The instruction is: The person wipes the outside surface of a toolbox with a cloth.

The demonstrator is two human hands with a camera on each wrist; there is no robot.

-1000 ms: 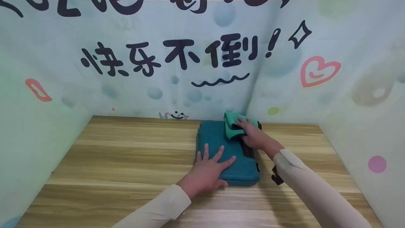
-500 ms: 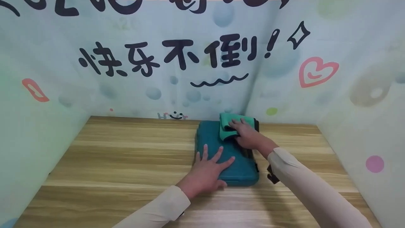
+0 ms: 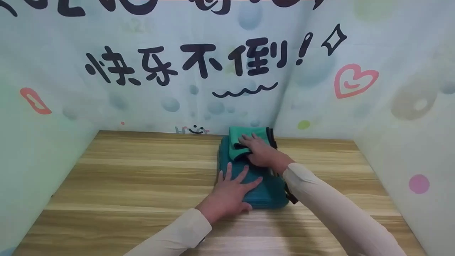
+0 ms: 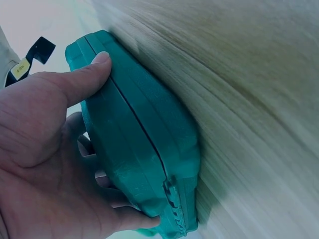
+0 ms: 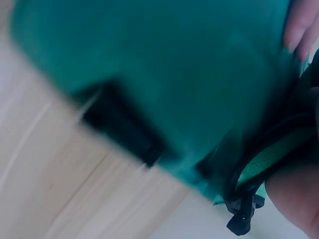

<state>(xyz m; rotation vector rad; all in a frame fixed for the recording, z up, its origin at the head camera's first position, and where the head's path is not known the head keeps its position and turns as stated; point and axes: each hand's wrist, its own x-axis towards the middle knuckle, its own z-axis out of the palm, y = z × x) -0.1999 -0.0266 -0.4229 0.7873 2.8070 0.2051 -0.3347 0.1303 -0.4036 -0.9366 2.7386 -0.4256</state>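
While the L hand (image 3: 229, 193) lies spread on the near end of the teal case (image 3: 268, 192) in the head view, the R hand (image 3: 261, 151) rests on a folded green cloth (image 3: 236, 137) over its far end. Case sits flat on the wood table (image 3: 142, 177), a bit R of ctr, w/ its far end close to the backdrop (image 3: 199, 110). L fingers are straight & splayed, gripping nothing, prob. to brace the case vs. sliding; R fingers lie over the cloth, likely to keep it pressed to the lid, tho whether the thumb pinches it can't be told. Cloth's folded, maybe for a thicker pad. L wrist view: thumb lies on the end wall by the seam (image 4: 133, 112), other fingers reaching over the case, so it's steadied from two faces, prob. w/o a real clasp. R wrist view: blurry; black fitting (image 5: 119, 122), poss. a handle, on the case's side; dark-edged cloth by the hand at R, grip mostly out of frame, so closure's unclear there too.
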